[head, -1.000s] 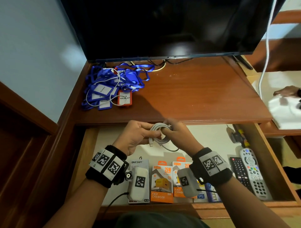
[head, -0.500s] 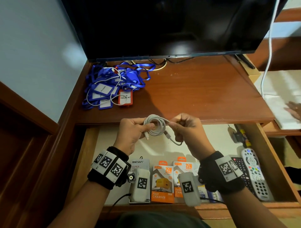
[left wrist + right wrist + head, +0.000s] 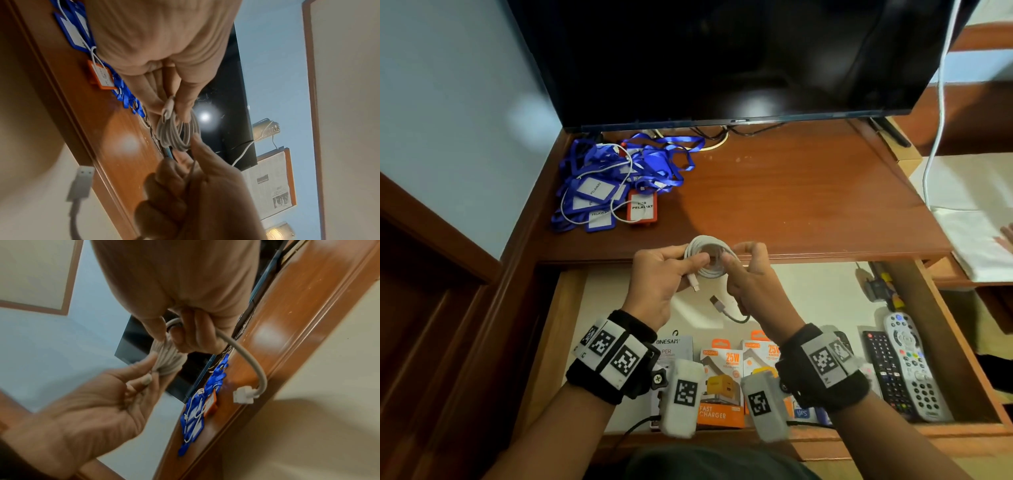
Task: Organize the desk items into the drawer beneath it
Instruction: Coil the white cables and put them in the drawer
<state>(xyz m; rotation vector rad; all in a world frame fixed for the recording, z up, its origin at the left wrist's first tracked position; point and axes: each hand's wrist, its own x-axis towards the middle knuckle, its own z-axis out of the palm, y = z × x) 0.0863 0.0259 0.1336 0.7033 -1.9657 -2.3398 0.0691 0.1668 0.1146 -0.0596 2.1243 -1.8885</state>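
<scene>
I see the television standing on the desk; beneath it the drawer hangs open, holding charger boxes and remotes; blue lanyards lie piled back-left; my left hand pinches the coiled white cable above the drawer; my right hand grips its loose tail.
</scene>
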